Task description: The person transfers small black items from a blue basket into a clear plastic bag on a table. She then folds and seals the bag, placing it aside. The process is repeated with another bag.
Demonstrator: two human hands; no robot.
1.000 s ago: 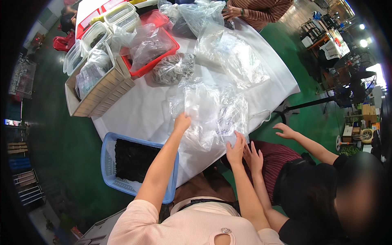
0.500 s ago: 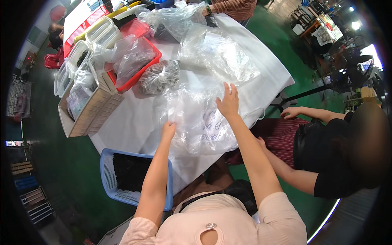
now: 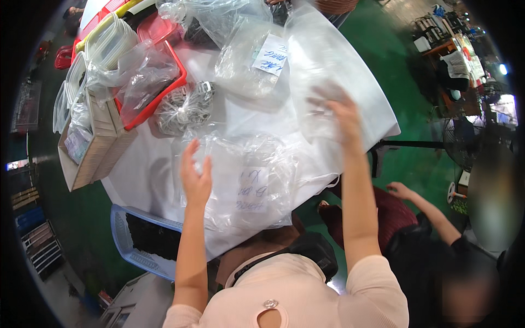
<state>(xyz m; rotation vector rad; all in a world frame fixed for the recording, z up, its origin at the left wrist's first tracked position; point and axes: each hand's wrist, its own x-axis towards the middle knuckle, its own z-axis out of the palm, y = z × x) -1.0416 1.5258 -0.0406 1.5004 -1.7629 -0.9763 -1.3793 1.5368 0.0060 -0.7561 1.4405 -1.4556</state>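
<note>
A large clear plastic bag (image 3: 257,164) with a handwritten paper label lies on the white table (image 3: 147,175) in front of me. My left hand (image 3: 195,176) hovers over the bag's left edge, fingers apart and holding nothing. My right hand (image 3: 340,113) reaches farther across the table. Its spread fingers rest on a second clear plastic bag (image 3: 320,71), and motion blur hides any grip.
A bag of metal parts (image 3: 186,106), a red tray (image 3: 164,87) stuffed with bags, a cardboard box (image 3: 93,150) and clear lidded tubs (image 3: 106,44) fill the left side. A blue crate (image 3: 136,235) hangs at the near edge. Another person's hand (image 3: 402,190) is at the right.
My right hand has moved up and to the right, onto the farther bag. My left hand has lifted off the near bag, and the table looks closer.
</note>
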